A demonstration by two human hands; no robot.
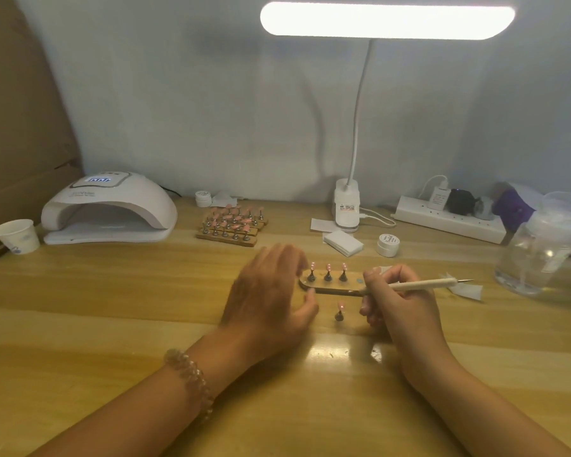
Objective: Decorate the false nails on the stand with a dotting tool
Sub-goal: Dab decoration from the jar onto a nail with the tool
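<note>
Wooden table [112, 324], lit by a white clip lamp [346, 206] at the rear.

Nail stand [335, 286]: a wooden strip at the table's centre, carrying three upright holders with pink false nails [328, 267] on their tips. One single holder [339, 312] with a pink nail stood apart on the table, just in front of the stand.

Left hand [271, 301]: blurred, curled around the stand's left end, fingers touching it; a beaded bracelet [192, 377] sat on the wrist.

Right hand [399, 301]: clenched on the dotting tool [419, 284], which lay near level, its metal tip pointing right, away from the nails.

Rear left: white curing lamp [109, 209], display lit; paper cup [16, 235]. Rear centre: further stands of pink nails [233, 224], a small white jar [388, 244], white wipes [343, 242]. Rear right: power strip [449, 221], clear bottle [538, 255].
</note>
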